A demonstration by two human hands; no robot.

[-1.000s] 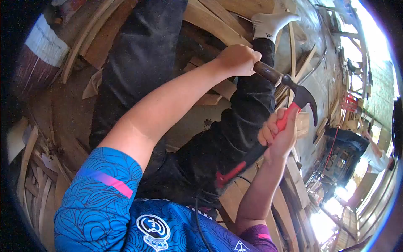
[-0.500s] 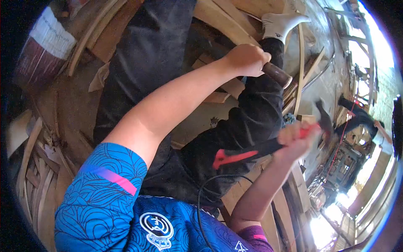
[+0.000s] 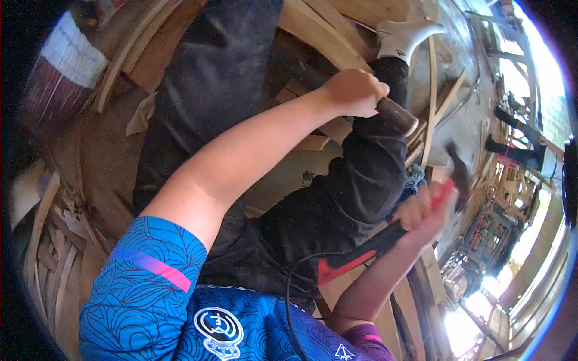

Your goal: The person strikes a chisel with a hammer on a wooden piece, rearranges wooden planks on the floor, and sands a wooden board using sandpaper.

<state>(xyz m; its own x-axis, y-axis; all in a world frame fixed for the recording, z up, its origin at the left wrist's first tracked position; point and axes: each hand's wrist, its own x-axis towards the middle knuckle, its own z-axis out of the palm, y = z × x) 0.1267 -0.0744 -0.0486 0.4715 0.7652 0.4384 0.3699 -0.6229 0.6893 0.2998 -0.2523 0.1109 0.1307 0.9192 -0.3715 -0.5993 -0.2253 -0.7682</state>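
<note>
My left hand (image 3: 355, 93) is closed round a thick round wooden tool handle (image 3: 398, 117); its blunt pale end sticks out past my thumb side. Whatever the tool has at its other end is hidden behind my hand. My right hand (image 3: 423, 210) grips a claw hammer (image 3: 361, 249) with a black and red handle, high up near the head. The dark hammer head is blurred, apart from the wooden handle and to the lower right of its end. My legs in dark trousers (image 3: 337, 198) lie under both arms.
Wooden boards (image 3: 322, 36) and offcuts lie around my legs. A large paintbrush-like shape (image 3: 69, 66) is at upper left. A white-socked foot (image 3: 406, 37) rests at the top. Another person (image 3: 527, 141) is at far right. A dark cable (image 3: 290, 301) crosses my shirt.
My right hand has moved slightly down with the hammer, and the hammer's butt has swung downward. My left hand stays nearly in place on the wooden handle. The other person's legs have shifted.
</note>
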